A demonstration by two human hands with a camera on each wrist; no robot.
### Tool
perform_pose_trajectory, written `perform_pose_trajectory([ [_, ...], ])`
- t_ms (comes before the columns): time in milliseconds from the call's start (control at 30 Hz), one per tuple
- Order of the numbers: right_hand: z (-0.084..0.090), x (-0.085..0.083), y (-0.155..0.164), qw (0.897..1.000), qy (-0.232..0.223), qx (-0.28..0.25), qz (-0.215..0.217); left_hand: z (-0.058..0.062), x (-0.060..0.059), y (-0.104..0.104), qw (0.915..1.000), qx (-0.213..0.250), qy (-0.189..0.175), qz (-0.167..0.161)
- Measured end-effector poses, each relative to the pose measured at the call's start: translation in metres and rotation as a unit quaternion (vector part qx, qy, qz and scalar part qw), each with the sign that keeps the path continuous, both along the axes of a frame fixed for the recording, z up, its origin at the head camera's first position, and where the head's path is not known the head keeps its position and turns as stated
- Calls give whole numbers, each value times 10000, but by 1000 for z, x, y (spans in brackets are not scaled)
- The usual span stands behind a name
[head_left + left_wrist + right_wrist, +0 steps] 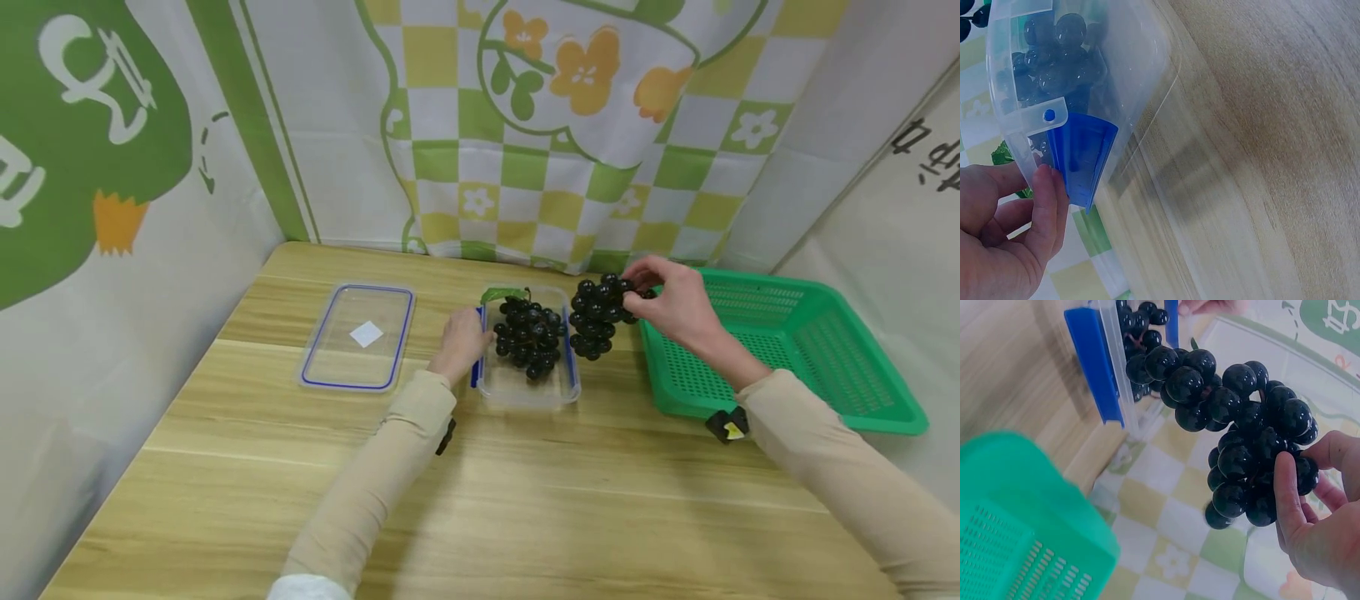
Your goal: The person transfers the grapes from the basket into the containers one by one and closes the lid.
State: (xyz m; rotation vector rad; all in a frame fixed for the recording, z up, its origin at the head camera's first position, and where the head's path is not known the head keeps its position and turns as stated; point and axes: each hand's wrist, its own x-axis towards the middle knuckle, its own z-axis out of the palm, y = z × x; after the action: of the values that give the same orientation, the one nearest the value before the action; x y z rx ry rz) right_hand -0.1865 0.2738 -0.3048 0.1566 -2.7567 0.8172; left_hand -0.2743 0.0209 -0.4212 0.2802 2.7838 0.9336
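Note:
A clear plastic container (525, 395) with blue side clips stands on the table, holding one bunch of black grapes (529, 333) with a green leaf (504, 294). My left hand (460, 343) pinches the container's left rim, thumb and fingers on either side of the wall beside a blue clip (1082, 156) in the left wrist view. A second bunch of black grapes (1241, 437) hangs from my right hand (671, 302), whose thumb and fingers pinch its upper end. This bunch is just right of the container, between it and the green basket.
A green plastic basket (885, 367) with perforated walls stands at the right, under my right forearm. The clear lid (358, 336) with a blue seal and a white square label lies to the left. A patterned cloth (525, 200) hangs behind the wooden table (570, 508).

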Motion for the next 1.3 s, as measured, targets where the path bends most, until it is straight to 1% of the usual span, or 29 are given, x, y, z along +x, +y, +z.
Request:
perform_pose_trajectory([
  [233,-9,-7,-20,9981,-386,130,455,1,1,-1,9999,-3,110,4],
  [367,-14,-12,-30,9945,-649,216,794,0,1,-2,9999,-22,147,-35],
  [500,-24,-18,-39,9898,-780,264,1166,-1,1,-2,9998,-18,199,-36],
  [600,-32,-22,-44,9860,-818,302,1421,-1,1,-2,9998,9,202,-25],
  [700,-37,-24,-48,9833,-813,312,1597,-1,1,-2,9999,58,130,-22],
  [833,-42,-25,-53,9814,-779,292,1728,-1,1,-3,9999,31,115,-32],
  [1000,-48,-28,-58,9782,-811,368,1877,-1,1,-4,9998,-39,212,-12],
  [1200,-54,-33,-65,9717,-725,712,2133,-1,2,-4,9994,-35,338,-12],
  [1300,-56,-36,-70,9643,-513,990,2403,-1,2,-4,9994,-28,346,-15],
])
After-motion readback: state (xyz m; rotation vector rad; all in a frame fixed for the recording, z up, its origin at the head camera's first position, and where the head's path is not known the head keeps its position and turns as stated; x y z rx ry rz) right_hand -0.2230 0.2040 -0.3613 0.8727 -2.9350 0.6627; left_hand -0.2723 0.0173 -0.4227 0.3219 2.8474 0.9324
